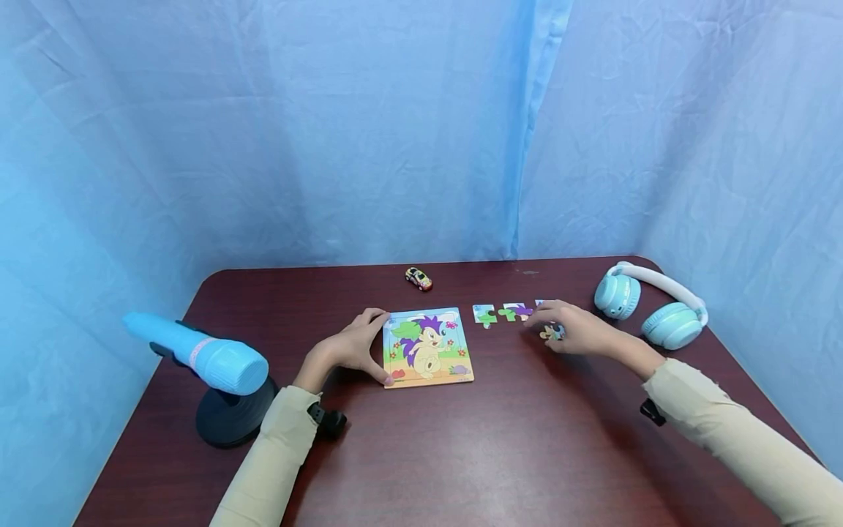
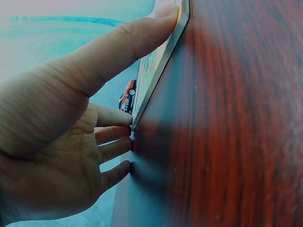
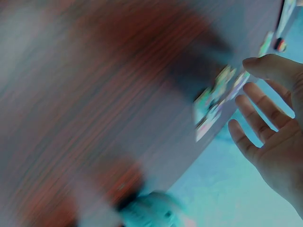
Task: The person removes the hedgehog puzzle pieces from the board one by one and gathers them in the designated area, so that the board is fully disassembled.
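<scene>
A square puzzle board [image 1: 429,350] with a purple-spined cartoon hedgehog lies flat on the table. My left hand [image 1: 356,345] spans its left side, fingertips at the far left corner and thumb on the near left corner. In the left wrist view the fingers [image 2: 113,149] are fairly straight, beside the board's edge. To the board's right lie several loose jigsaw pieces, among them a green-and-white piece [image 1: 484,315], a green-and-purple piece [image 1: 516,312] and a yellowish piece [image 1: 552,332]. My right hand [image 1: 576,329] hovers over the rightmost ones, hiding part of them; its fingers are extended, holding nothing.
A small toy car [image 1: 418,279] sits behind the board. Pale blue headphones [image 1: 672,326] lie at the far right of the dark wooden table [image 1: 474,454]. On the left, a blue microphone-like object [image 1: 224,360] rests on a black stand [image 1: 227,421]. Blue curtains [image 1: 369,132] surround the table.
</scene>
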Demonstrator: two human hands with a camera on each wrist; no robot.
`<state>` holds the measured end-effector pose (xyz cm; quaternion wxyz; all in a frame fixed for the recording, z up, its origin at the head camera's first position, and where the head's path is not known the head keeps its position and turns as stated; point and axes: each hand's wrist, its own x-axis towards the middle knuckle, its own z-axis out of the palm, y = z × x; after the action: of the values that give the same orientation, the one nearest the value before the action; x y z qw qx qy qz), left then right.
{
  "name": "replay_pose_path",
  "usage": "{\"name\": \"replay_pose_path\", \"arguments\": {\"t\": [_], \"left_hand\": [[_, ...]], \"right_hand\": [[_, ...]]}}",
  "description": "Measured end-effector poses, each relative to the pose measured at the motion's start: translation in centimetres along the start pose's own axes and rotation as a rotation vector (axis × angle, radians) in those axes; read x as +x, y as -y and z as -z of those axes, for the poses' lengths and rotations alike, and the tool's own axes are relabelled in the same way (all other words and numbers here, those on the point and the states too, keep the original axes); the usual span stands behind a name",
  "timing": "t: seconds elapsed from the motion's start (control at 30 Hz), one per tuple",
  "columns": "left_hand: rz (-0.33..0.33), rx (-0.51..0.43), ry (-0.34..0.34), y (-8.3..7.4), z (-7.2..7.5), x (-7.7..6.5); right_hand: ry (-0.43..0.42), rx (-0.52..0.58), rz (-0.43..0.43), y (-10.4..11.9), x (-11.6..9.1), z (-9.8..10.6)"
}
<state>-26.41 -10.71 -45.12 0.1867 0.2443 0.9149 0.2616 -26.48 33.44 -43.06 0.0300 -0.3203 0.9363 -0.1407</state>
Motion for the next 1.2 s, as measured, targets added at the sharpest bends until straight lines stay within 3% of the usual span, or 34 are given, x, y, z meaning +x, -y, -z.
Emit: {"name": "replay_pose_path", "arguments": {"t": [0.4, 0.63, 0.87, 1.2], "left_hand": [[-0.008, 0.015, 0.004, -0.1, 0.2, 0.0], [-0.005, 0.013, 0.006, -0.3, 0.3, -0.1], [-0.010, 0.019, 0.010, -0.2, 0.4, -0.2], [0.005, 0.006, 0.015, -0.1, 0.3, 0.0]], "right_hand": [[0.026, 0.092, 0.090, 6.0, 5.7, -1.6], [0.090, 0.125, 0.142, 9.6, 9.2, -2.4], [0.193, 0.140, 0.135, 11.3, 11.6, -3.8], [0.224, 0.144, 0.156, 12.6, 12.9, -4.6]]}}
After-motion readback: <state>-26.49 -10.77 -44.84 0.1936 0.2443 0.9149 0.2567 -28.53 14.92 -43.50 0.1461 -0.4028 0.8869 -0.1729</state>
